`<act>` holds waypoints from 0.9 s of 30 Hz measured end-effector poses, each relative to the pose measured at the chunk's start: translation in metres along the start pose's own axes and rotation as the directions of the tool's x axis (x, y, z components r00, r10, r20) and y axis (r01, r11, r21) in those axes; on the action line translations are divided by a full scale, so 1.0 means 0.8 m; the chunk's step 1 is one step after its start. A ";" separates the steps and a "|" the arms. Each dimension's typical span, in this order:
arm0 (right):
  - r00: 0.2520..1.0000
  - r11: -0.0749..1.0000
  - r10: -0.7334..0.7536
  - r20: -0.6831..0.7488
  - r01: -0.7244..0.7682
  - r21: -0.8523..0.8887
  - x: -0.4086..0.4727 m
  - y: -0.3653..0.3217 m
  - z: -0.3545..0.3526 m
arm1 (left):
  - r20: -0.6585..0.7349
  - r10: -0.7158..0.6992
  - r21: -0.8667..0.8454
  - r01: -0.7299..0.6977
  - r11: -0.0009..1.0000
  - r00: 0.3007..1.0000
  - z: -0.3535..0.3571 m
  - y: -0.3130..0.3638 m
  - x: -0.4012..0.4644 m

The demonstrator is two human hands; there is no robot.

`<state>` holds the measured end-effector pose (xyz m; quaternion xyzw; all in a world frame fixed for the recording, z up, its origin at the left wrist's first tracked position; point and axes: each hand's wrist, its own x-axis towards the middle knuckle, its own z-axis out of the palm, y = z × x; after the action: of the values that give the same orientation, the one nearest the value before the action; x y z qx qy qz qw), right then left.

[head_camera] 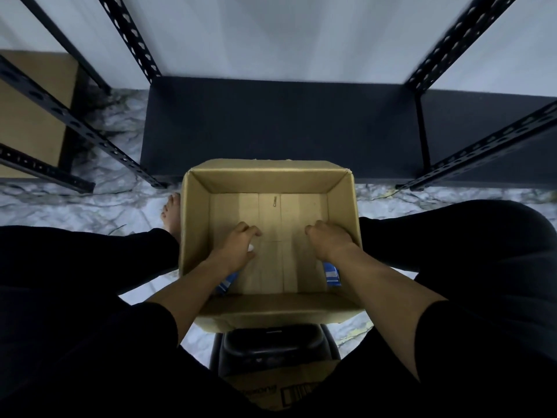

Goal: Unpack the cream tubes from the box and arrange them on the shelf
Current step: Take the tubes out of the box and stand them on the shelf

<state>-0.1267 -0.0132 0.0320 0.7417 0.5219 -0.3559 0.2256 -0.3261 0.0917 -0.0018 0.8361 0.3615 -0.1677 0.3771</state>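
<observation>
An open cardboard box [199,212] stands on the floor between my knees, its bottom mostly bare. Both my hands are inside it. My left hand [238,245] grips a blue cream tube [228,283] with a white cap showing by the thumb; the tube's blue striped end sticks out under my wrist. My right hand [328,239] grips another blue tube [331,274], whose striped end shows below the wrist. The dark bottom shelf [283,128] of a black metal rack lies just beyond the box, with nothing on it.
Black perforated rack posts [129,34] rise at left and right. A second rack with a brown board [33,116] stands at the left. The floor is marbled grey [90,206]. A black stool [274,345] and a cardboard piece sit beneath me. My bare foot [171,212] rests left of the box.
</observation>
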 end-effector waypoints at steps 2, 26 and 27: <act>1.000 0.998 0.001 0.002 -0.001 -0.061 0.003 0.000 0.002 | -0.018 -0.035 -0.008 0.035 0.999 0.999 0.000 -0.004 -0.001; 0.997 0.948 -0.077 0.030 0.083 -0.307 0.010 0.003 0.011 | 0.230 -0.234 0.169 0.199 0.965 0.945 0.010 -0.023 -0.006; 0.996 0.954 -0.086 0.030 0.091 -0.285 0.009 0.003 0.011 | 0.234 -0.227 0.167 0.191 0.967 0.945 0.008 -0.023 -0.006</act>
<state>-0.1253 -0.0159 0.0213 0.6740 0.5985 -0.2930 0.3189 -0.3428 0.0930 -0.0125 0.7897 0.3845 -0.3366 0.3394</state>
